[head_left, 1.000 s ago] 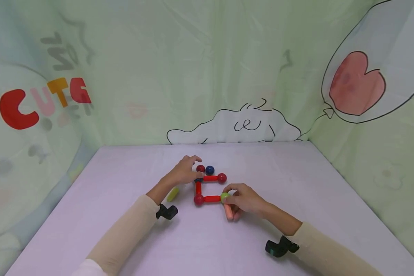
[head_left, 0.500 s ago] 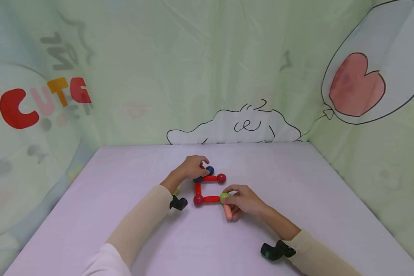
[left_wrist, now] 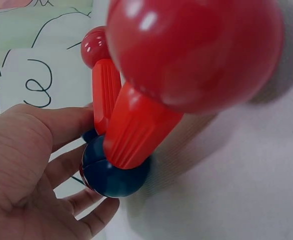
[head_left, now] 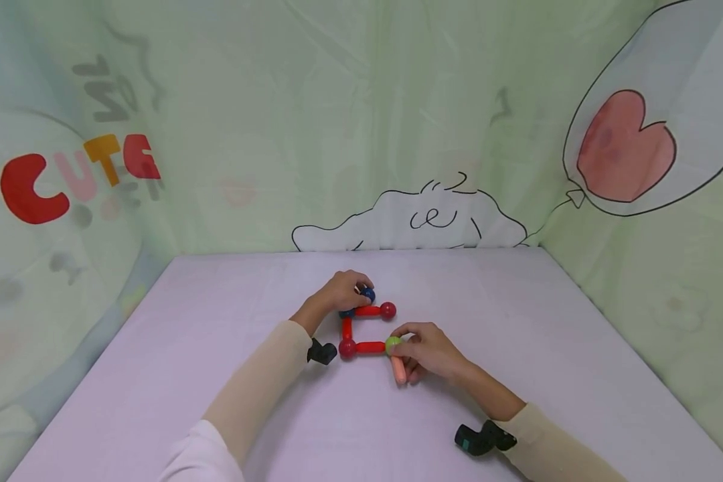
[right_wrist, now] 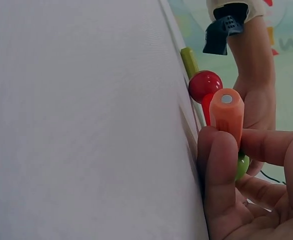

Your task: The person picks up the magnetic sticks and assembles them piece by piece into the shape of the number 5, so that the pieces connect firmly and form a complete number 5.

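Note:
In the head view my left hand (head_left: 342, 290) grips a blue ball (head_left: 369, 294) at the back, thumb and finger on either side of it. Its fingers hide a red ball. Below that hand a second blue ball (left_wrist: 114, 172) joins red magnetic rods into an open-sided frame. One red rod (head_left: 369, 311) ends in a red ball (head_left: 388, 310); another red rod (head_left: 347, 328) runs to the near-left red ball (head_left: 347, 348). My right hand (head_left: 430, 349) pinches the green ball (head_left: 393, 345) at the near-right corner, with an orange rod (right_wrist: 227, 112) sticking out toward me.
A yellow-green rod (right_wrist: 189, 61) lies left of the frame, behind the left forearm in the head view. The pale cloth-covered table (head_left: 313, 428) is backed by a printed curtain (head_left: 247, 134). Dark wrist cameras (head_left: 485, 437) hang beneath both sleeves.
My left hand has moved right from beside the frame's back-left corner and taken hold of the rear blue ball, covering the red one. The right hand stays at the green ball.

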Demonstrator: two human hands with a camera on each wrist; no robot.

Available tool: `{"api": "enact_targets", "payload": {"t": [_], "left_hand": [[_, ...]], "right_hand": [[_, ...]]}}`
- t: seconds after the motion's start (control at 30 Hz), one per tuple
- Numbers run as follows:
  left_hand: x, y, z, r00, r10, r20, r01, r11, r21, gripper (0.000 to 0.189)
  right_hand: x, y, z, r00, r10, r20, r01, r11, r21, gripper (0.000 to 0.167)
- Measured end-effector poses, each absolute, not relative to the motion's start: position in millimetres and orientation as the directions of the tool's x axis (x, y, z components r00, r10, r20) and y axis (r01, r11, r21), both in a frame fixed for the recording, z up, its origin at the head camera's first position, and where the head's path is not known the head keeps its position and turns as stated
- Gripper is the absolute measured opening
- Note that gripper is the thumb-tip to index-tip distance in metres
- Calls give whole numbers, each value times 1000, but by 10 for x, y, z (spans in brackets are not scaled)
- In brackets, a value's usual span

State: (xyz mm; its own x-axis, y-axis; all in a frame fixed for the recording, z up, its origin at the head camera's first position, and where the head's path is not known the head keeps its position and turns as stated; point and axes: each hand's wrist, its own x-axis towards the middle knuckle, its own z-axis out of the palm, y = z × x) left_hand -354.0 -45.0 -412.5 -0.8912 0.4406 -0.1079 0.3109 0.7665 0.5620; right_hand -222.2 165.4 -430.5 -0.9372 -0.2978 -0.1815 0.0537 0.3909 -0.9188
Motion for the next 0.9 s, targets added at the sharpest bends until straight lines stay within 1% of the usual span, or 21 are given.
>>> {"api": "enact_targets", "payload": {"t": [0.27,0.53,0.73,0.9], "left_hand": [[-3521,-448,-4106,-894,441,-82,325,764,558,34],[-3461,-477,-4064,-910,410,-67,294,749,594,41],[-3429,-555,-4011,-917,398,-5,304,710,635,37],[-3371,-629,-4012,-914,405,1,305,688,659,38]], "right_hand": [[-2243,1681,-4328,-935,-314,-162,40,360,-932,38],[-2243,1687,-4353,-934,-321,-155,32,358,-933,38],[-2262,1689,-4354,-942,-299,-153,35,365,-930,37],[-2264,1686,-4364,-941,-298,-158,39,368,-929,36]]}}
